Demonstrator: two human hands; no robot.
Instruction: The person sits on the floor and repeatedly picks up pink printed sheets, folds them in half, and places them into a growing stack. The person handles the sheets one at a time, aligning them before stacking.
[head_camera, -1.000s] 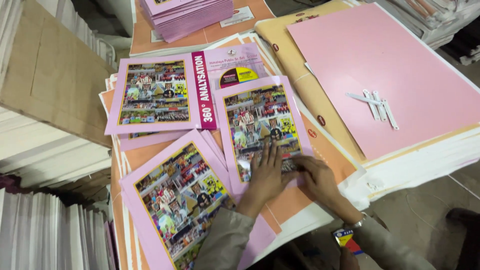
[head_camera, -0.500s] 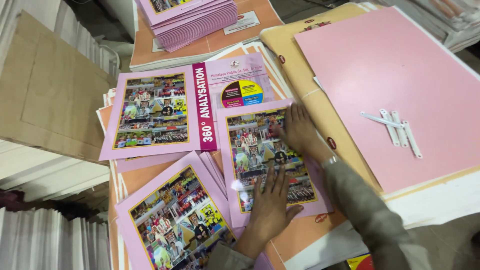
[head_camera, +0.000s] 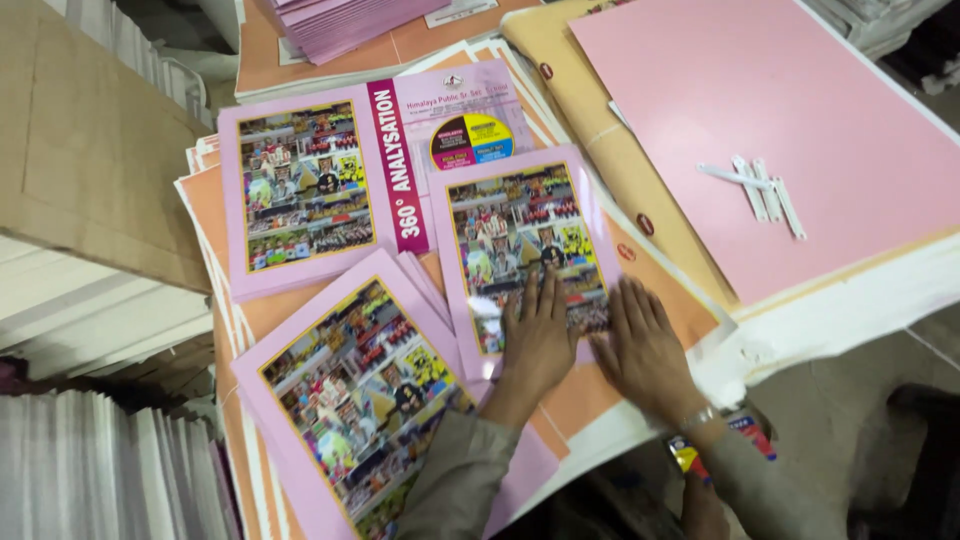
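Note:
A glossy pink booklet cover (head_camera: 520, 235) with a collage of photos lies on a pile of orange sheets (head_camera: 690, 310). My left hand (head_camera: 535, 340) rests flat on its lower part, fingers spread. My right hand (head_camera: 645, 350), a band at the wrist, lies flat beside it on the cover's lower right corner and the orange sheet. Neither hand grips anything. An unfolded pink cover (head_camera: 330, 185) lies to the upper left, partly under the pressed one. Another folded cover (head_camera: 350, 400) lies tilted at the lower left, on top of several more.
A large pink board (head_camera: 800, 110) with a few white strips (head_camera: 765, 190) lies at the right on a tan board (head_camera: 600, 150). A pile of pink covers (head_camera: 350, 20) sits at the top. A cardboard sheet (head_camera: 90, 150) and white paper stacks (head_camera: 100, 470) stand at the left.
My right hand has slid from the cover's upper right edge down to its lower right corner. My left hand stays flat on the lower part.

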